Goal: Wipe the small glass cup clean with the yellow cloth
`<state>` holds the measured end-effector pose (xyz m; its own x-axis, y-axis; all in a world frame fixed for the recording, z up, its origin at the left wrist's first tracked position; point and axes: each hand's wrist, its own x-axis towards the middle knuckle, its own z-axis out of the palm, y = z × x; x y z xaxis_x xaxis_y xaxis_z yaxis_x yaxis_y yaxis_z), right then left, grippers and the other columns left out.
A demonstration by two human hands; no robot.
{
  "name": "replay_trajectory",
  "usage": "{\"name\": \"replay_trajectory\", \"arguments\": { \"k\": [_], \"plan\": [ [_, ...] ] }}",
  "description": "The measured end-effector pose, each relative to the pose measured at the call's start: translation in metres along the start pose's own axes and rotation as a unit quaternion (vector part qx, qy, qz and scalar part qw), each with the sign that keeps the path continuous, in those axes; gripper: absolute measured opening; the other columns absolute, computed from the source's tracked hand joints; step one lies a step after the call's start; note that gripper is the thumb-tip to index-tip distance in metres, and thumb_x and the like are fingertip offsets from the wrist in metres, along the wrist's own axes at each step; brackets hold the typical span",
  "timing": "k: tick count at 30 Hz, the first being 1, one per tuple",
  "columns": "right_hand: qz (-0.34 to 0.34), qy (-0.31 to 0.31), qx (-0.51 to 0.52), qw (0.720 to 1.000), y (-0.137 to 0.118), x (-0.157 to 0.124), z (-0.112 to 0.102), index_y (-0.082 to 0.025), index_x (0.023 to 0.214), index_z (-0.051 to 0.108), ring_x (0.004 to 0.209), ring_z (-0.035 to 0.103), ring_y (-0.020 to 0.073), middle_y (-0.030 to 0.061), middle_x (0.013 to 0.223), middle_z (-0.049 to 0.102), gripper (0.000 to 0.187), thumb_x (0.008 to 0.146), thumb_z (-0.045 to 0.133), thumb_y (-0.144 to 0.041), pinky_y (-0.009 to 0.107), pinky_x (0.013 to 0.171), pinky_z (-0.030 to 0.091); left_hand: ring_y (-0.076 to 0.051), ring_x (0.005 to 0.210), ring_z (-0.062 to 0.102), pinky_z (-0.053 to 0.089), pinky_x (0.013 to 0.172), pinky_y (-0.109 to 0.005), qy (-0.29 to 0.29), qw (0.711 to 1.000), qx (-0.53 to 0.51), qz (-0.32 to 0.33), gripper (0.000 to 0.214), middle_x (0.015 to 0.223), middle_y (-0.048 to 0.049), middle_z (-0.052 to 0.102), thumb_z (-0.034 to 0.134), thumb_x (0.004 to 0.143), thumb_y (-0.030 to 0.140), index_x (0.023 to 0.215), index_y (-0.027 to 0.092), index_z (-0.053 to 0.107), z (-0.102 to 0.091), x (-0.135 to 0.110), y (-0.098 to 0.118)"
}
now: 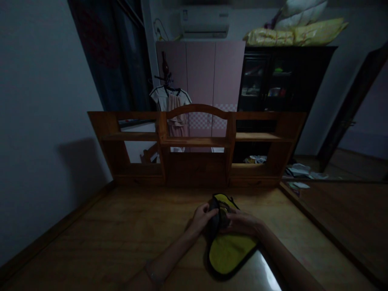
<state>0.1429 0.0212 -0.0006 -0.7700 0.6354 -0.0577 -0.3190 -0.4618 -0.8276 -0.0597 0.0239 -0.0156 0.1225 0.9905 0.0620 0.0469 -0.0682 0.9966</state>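
A yellow-green fabric case (232,252) with black edging lies open on the wooden desktop (145,230). Its dark side flap stands raised on the left. My left hand (202,218) pinches the edge of that flap between thumb and fingers. Inside the opening, my right hand (244,223) is bent inward at the middle of the case, its fingertips mostly hidden. By those fingers shows a dark, roundish thing with a dull shine (224,214), too dim to name.
A wooden shelf unit (197,141) rises along the desk's far edge. A wall (45,161) borders the left side, and a raised wooden edge (318,224) runs along the right. Farther back stand a pink wardrobe (200,72) and a dark cabinet (287,64).
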Motion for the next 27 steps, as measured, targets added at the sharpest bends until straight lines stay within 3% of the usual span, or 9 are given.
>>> {"name": "replay_trajectory", "arguments": {
  "k": [8, 14, 20, 27],
  "plan": [
    [-0.001, 0.024, 0.000, 1.000, 0.000, 0.001, -0.002, -0.022, 0.119, 0.058, 0.105, 0.063, 0.0228, 0.0068, 0.112, 0.067, 0.048, 0.075, 0.077, -0.022, 0.049, 0.098, 0.044, -0.015, 0.067, 0.052, 0.038, 0.061, -0.024, 0.011, 1.000, -0.003, -0.013, 0.044, 0.063, 0.0026, 0.052, 0.073, 0.061, 0.056, 0.067, 0.016, 0.057, 0.004, 0.000, 0.003],
    [-0.008, 0.014, 0.010, 1.000, 0.001, 0.002, -0.002, -0.022, 0.123, 0.055, 0.110, 0.061, 0.0237, 0.0078, 0.120, 0.063, 0.058, 0.071, 0.081, -0.019, 0.050, 0.101, 0.041, -0.015, 0.067, 0.051, 0.038, 0.061, -0.024, 0.012, 1.000, -0.008, -0.007, 0.043, 0.064, 0.0026, 0.052, 0.073, 0.060, 0.056, 0.067, 0.016, 0.057, 0.004, 0.002, 0.004],
    [0.015, 0.025, 0.002, 1.000, 0.001, 0.004, -0.008, -0.019, 0.111, 0.061, 0.099, 0.065, 0.0204, 0.0037, 0.100, 0.069, 0.040, 0.075, 0.078, -0.023, 0.051, 0.100, 0.041, -0.018, 0.071, 0.055, 0.040, 0.063, -0.025, 0.006, 1.000, -0.011, -0.014, 0.045, 0.066, 0.0012, 0.056, 0.075, 0.057, 0.056, 0.067, 0.016, 0.059, 0.002, 0.003, 0.007],
    [0.013, 0.011, -0.011, 1.000, 0.002, 0.007, -0.013, -0.022, 0.116, 0.058, 0.103, 0.065, 0.0221, 0.0056, 0.109, 0.069, 0.045, 0.076, 0.077, -0.031, 0.052, 0.099, 0.042, -0.020, 0.076, 0.058, 0.042, 0.067, -0.027, -0.002, 0.999, -0.028, -0.016, 0.042, 0.068, -0.0005, 0.061, 0.075, 0.057, 0.053, 0.070, 0.015, 0.062, 0.001, 0.004, 0.006]
  ]
}}
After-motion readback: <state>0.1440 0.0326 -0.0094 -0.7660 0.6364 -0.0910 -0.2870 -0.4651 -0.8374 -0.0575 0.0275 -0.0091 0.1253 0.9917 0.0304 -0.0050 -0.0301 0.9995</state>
